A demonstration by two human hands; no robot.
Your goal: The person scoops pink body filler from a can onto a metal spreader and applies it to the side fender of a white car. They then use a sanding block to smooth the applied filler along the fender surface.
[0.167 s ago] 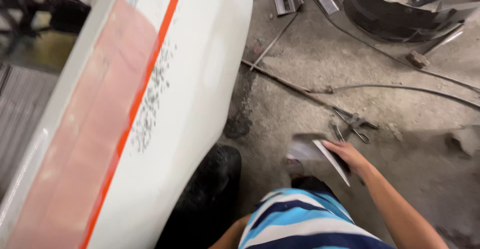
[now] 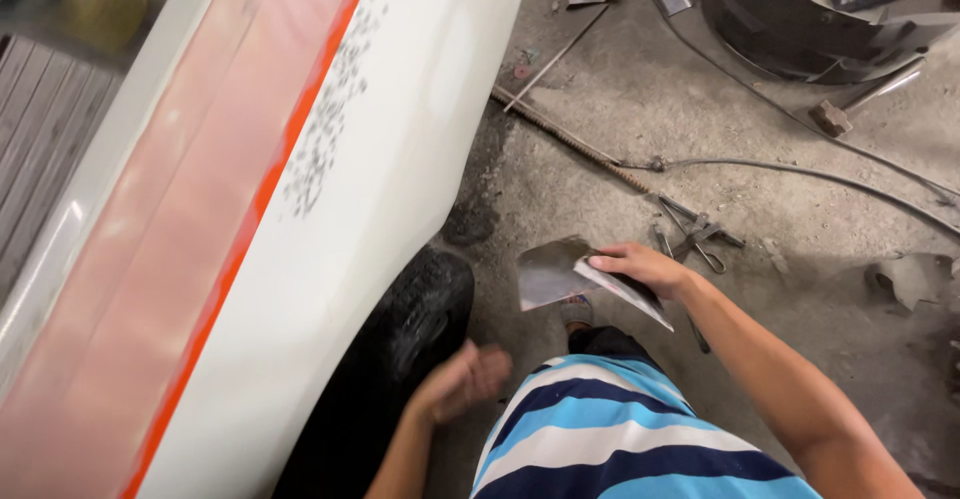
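Holding two flat metal scrapers (image 2: 580, 279) in your right hand (image 2: 640, 267), fingers pinched over the top edges, you've got them out over the concrete floor (image 2: 620, 119) just right of the tire (image 2: 400, 349). Your left hand (image 2: 462, 381) is blurry, loosely curled and holding nothing, near the tire under the white body panel (image 2: 400, 139). Pliers (image 2: 695, 234) lie just beyond.

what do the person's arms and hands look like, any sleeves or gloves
Both arms are bare to the edge of view, with no sleeves showing. The left hand and right hand wear no gloves, rings or watch. The shirt has blue, white and navy stripes.
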